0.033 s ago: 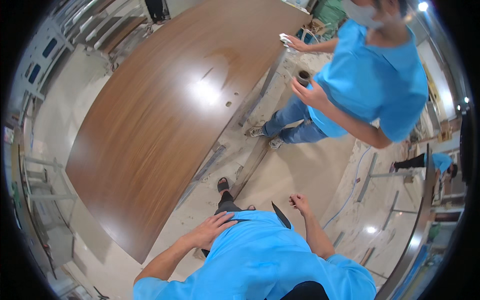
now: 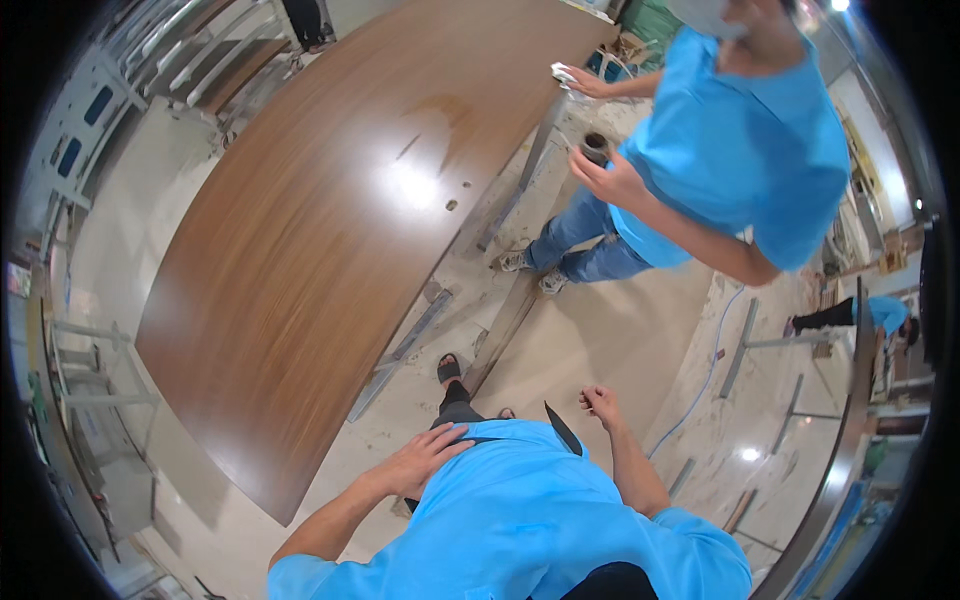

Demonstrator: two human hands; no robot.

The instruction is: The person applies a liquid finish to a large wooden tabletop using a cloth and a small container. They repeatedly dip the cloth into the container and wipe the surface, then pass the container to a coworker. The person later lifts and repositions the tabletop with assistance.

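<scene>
My left hand [image 2: 425, 458] lies flat against the blue shirt [image 2: 540, 490] at my waist, fingers stretched out. Out to the right of my body, my right hand [image 2: 601, 402] hangs with its fingers loosely curled, and nothing shows in it. Between that hand and the shirt, a black pointed strip [image 2: 562, 428] sticks out. A large brown wood-grain board [image 2: 300, 270] lies ahead and to the left, untouched by my hands. It has two small holes near its right edge and a curved darker smear farther up.
A co-worker [image 2: 735, 150] stands at the board's far right, pressing a white cloth [image 2: 562, 73] to its edge and holding a dark cup [image 2: 595, 146]. Metal supports [image 2: 405, 345] show under the board. A blue cord [image 2: 712, 375] crosses the floor at right; racks [image 2: 100, 365] stand left.
The view has shifted slightly, and the co-worker appears a little farther left and higher. Both my hands keep their places, and the white cloth remains at the board's edge.
</scene>
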